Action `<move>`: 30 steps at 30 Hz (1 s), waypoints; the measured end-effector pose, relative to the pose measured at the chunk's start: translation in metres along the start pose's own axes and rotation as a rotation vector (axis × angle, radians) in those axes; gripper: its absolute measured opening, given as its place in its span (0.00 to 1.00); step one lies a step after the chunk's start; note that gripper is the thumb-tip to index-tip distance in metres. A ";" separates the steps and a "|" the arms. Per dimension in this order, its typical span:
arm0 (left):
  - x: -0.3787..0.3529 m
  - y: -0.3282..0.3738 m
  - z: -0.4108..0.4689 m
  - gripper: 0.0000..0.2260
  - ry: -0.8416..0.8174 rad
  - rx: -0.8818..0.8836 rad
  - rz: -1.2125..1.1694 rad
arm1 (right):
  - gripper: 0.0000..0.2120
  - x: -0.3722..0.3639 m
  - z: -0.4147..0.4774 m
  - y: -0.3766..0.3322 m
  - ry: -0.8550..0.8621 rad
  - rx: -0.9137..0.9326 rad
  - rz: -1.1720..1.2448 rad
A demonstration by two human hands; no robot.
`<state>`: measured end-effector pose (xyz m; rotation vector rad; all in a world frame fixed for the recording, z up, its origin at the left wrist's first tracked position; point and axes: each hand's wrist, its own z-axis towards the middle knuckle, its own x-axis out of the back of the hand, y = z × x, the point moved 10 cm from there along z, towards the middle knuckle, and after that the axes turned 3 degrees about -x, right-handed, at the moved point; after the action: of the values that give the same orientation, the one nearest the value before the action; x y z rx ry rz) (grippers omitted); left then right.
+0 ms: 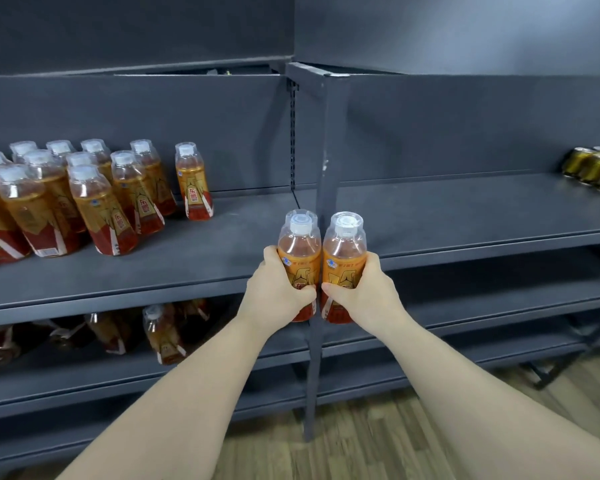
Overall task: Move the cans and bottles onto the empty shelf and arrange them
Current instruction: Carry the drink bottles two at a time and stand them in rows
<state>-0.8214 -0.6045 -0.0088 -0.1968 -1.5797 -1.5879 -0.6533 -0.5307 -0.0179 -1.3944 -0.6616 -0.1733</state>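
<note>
**Grey steel shelving, two orange bottles in hand**

Dark metal boards run either side of an upright post (326,150), above a wood-plank floor (361,438). The left hand (278,292) grips the left bottle (298,251) and the right hand (361,292) grips the right bottle (343,251). Both bottles are upright and touching, in front of the post at the front edge. A bottle cluster (84,195) crowds the left board (187,258). Gold cans (596,168) sit at the far end of the right board (465,209), with open surface in front of them. Lower bottles (160,334) lie beneath.

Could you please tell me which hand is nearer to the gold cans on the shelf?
Right. The right hand, gripping a bottle, is left of and below the gold cans; the left hand sits farther left.
</note>
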 end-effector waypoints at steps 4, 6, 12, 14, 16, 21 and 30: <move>-0.031 0.032 -0.006 0.29 -0.026 -0.015 -0.013 | 0.29 0.038 -0.004 0.021 0.031 -0.014 -0.013; -0.047 0.047 -0.007 0.28 -0.048 -0.025 -0.017 | 0.28 0.056 -0.003 0.032 0.051 -0.026 -0.016; -0.084 0.082 0.008 0.30 -0.102 -0.048 -0.018 | 0.29 0.105 0.011 0.055 0.115 -0.075 -0.023; -0.093 0.091 0.021 0.31 -0.105 -0.051 -0.014 | 0.29 0.119 0.022 0.061 0.143 -0.093 -0.032; -0.101 0.098 0.037 0.31 -0.107 -0.061 0.001 | 0.30 0.132 0.034 0.067 0.166 -0.111 -0.046; -0.120 0.116 0.079 0.31 -0.102 -0.085 -0.036 | 0.29 0.160 0.073 0.073 0.232 -0.133 -0.032; -0.137 0.127 0.150 0.34 -0.125 -0.088 -0.019 | 0.30 0.171 0.146 0.065 0.255 -0.140 -0.058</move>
<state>-0.7214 -0.3888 0.0243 -0.3351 -1.6110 -1.6899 -0.5311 -0.3350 0.0212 -1.4576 -0.4846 -0.4431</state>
